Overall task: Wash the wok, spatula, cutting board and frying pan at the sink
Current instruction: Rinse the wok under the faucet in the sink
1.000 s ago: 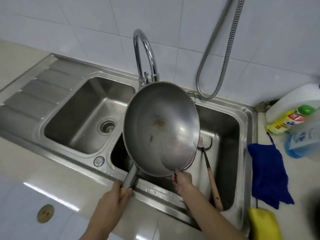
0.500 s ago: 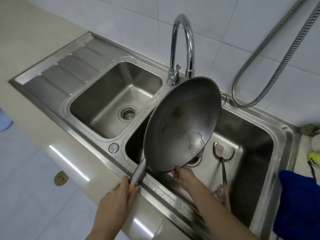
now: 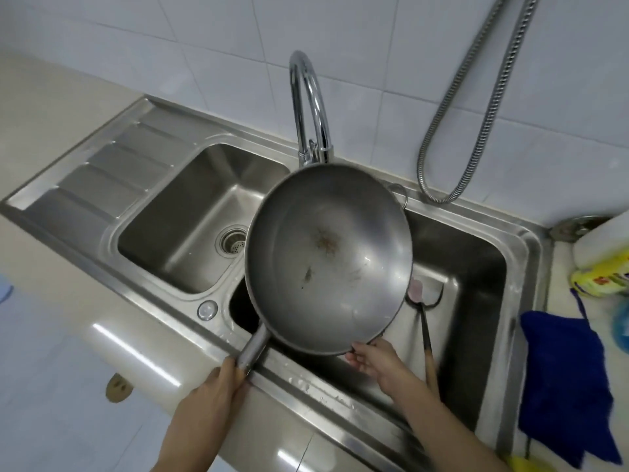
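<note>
Since the earlier frame the wok (image 3: 328, 258) sits more squarely over the divider between the two basins, its bowl turned more fully up toward the camera; the view itself has shifted, so the blue cloth (image 3: 563, 383) shows again at the right. The wok hides most of the right basin's floor and the base of the tap (image 3: 311, 107); the bottles at the far right edge are cut off and blurred. The spatula (image 3: 423, 321) lies in the right basin, its head partly behind the wok rim, handle running toward the camera. The wok's handle points down-left to the left hand (image 3: 212, 391), fingers clenched round it; the right hand (image 3: 374, 359) pinches the near rim. The steel sink (image 3: 102, 185) is set in a pale glossy surface (image 3: 68, 386); white tiles behind.
</note>
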`<act>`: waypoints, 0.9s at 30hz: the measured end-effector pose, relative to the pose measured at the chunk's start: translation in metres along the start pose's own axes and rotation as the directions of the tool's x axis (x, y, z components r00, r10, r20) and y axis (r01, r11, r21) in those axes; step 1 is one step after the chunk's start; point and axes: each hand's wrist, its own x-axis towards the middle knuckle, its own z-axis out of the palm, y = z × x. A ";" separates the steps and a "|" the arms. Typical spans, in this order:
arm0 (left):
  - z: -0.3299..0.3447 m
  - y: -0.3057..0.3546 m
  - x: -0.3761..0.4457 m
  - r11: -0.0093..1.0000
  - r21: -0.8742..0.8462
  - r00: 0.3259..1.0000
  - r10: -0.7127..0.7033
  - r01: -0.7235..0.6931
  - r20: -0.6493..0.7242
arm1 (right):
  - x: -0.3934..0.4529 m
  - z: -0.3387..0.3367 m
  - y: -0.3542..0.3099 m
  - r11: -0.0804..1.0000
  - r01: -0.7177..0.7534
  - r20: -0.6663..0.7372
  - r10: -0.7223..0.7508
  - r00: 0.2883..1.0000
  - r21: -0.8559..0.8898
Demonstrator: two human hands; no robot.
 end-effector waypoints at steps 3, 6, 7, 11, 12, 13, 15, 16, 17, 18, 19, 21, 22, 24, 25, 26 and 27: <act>-0.003 -0.001 0.002 0.995 0.089 0.998 0.047 -0.050 0.037 | -0.021 -0.018 0.000 0.996 0.080 0.018 -0.079 0.997 -0.040; -0.003 -0.009 0.004 0.980 0.166 0.993 0.105 -0.112 0.050 | -0.038 -0.029 0.000 0.986 0.140 0.003 -0.141 0.990 -0.086; -0.003 -0.012 0.006 0.973 0.183 0.990 0.133 -0.139 0.049 | -0.043 -0.030 0.000 0.984 0.156 -0.008 -0.157 0.988 -0.091; -0.012 -0.012 0.010 0.960 0.221 0.985 0.166 -0.174 0.054 | -0.059 -0.032 0.000 0.970 0.222 -0.055 -0.228 0.972 -0.102; -0.014 -0.010 0.011 0.958 0.235 0.987 0.151 -0.161 0.058 | -0.064 -0.033 -0.001 0.965 0.237 -0.063 -0.245 0.968 -0.109; -0.017 -0.008 0.012 0.958 0.241 0.988 0.147 -0.153 0.044 | -0.068 -0.034 -0.001 0.961 0.250 -0.071 -0.259 0.963 -0.117; -0.015 -0.007 0.015 0.952 0.266 0.988 0.145 -0.153 0.050 | -0.075 -0.034 -0.001 0.955 0.255 -0.094 -0.270 0.958 -0.152; -0.014 -0.008 0.018 0.956 0.264 0.991 0.127 -0.132 0.035 | -0.078 -0.034 -0.001 0.951 0.259 -0.103 -0.278 0.955 -0.169; -0.012 -0.008 0.019 0.965 0.242 0.994 0.094 -0.103 0.048 | -0.082 -0.034 -0.001 0.946 0.259 -0.111 -0.284 0.952 -0.195; -0.010 -0.008 0.020 0.975 0.204 0.995 0.086 -0.094 0.047 | -0.087 -0.034 -0.002 0.936 0.257 -0.117 -0.290 0.950 -0.240; -0.010 -0.009 0.020 0.980 0.173 0.995 0.091 -0.098 0.047 | -0.093 -0.036 -0.005 0.913 0.251 -0.119 -0.302 0.946 -0.321; -0.011 -0.009 0.022 0.981 0.146 0.992 0.118 -0.124 0.054 | -0.103 -0.044 -0.015 0.783 0.238 -0.150 -0.387 0.910 -0.575; -0.009 -0.011 0.024 0.983 0.133 0.991 0.120 -0.127 0.060 | -0.105 -0.049 -0.025 0.689 0.240 -0.168 -0.469 0.867 -0.684; -0.011 -0.010 0.026 0.990 0.112 0.993 0.077 -0.086 0.085 | -0.103 -0.053 -0.048 0.579 0.282 -0.176 -0.609 0.774 -0.765; -0.011 -0.010 0.028 0.990 0.119 0.993 0.064 -0.076 0.096 | -0.096 -0.050 -0.063 0.539 0.316 -0.154 -0.657 0.738 -0.780; -0.011 -0.010 0.030 0.990 0.127 0.992 0.052 -0.067 0.112 | -0.087 -0.044 -0.078 0.485 0.361 -0.109 -0.703 0.703 -0.797; -0.012 -0.009 0.031 0.989 0.134 0.991 0.048 -0.066 0.128 | -0.075 -0.035 -0.094 0.438 0.399 -0.064 -0.733 0.677 -0.805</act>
